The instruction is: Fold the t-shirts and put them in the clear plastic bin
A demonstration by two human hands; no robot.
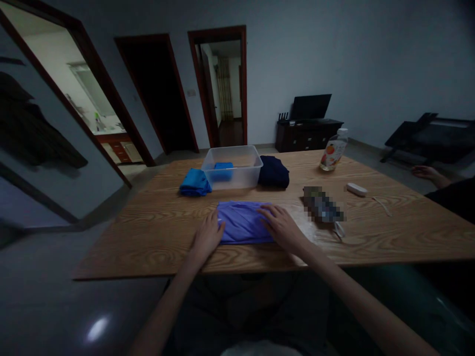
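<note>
A folded purple cloth point(245, 222) lies flat on the wooden table in front of me, slightly wrinkled on top. My left hand point(208, 231) rests along its left edge, fingers stretched out. From the other side my right hand point(282, 225) touches the cloth's right part with its fingers apart. Beyond the cloth stands a clear plastic box point(241, 178) with a folded blue cloth point(223, 171) inside. A second blue cloth point(195, 183), folded, sits against the box's left side. At the box's right is a folded dark navy cloth point(273, 172).
On the right of the wooden table point(148, 247) are a blurred-out item point(322, 203), a white oblong device point(356, 189), a white cord point(382, 206) and a labelled drink bottle point(334, 151). Another person's hand point(426, 173) shows at the far right, beside the table.
</note>
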